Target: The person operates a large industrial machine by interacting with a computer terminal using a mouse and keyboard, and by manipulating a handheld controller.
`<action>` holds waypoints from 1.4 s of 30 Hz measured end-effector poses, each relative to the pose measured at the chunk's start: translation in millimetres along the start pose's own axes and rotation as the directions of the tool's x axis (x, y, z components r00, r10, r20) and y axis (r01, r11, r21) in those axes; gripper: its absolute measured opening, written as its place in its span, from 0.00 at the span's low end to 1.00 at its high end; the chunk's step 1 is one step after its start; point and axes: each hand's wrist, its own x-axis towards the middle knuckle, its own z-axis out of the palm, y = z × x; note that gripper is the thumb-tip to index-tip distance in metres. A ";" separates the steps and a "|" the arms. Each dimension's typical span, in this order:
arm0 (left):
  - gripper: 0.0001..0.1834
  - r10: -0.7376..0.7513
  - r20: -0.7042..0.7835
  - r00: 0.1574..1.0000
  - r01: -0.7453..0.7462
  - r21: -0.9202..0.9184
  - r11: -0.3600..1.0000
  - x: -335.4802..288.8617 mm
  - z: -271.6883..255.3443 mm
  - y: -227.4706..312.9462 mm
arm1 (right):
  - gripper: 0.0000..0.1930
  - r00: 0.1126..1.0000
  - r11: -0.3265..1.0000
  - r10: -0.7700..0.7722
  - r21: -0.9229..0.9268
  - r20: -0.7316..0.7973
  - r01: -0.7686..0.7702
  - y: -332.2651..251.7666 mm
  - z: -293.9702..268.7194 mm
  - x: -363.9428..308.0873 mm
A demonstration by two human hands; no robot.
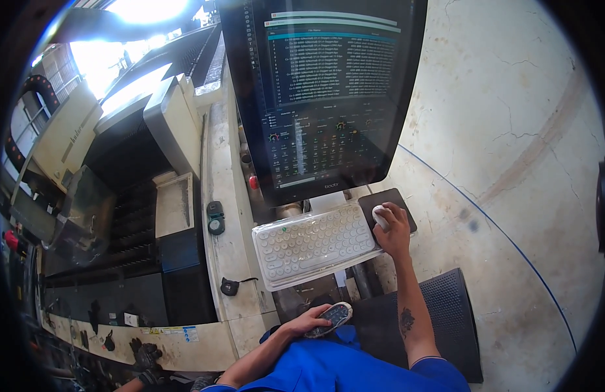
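My right hand (394, 230) is closed over a white computer mouse (381, 215) on a dark mouse pad (404, 208). To its left is a white keyboard (309, 245) with round keys under a clear cover. Low in front of my body, my left hand (310, 321) grips a handheld remote control (335, 316) with dark buttons and a pale rim, thumb on its face. Above the keyboard stands a tall monitor (328, 130) showing a list of files and a panel of icons.
A large cutting machine (178, 124) with a dark slatted bed fills the left. On its ledge lie a green-and-black device (215, 219) and a tape measure (230, 287). Another person's gloved hand (145, 354) is at lower left. A blue hose (505, 235) crosses the floor beside a black mat (446, 313).
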 end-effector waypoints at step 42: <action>0.30 -0.032 0.000 0.999 0.032 -0.035 0.999 -0.8 -2.2 -2.5 | 0.19 1.000 1.000 0.009 0.030 -0.003 -0.009 -0.7 1.5 -0.9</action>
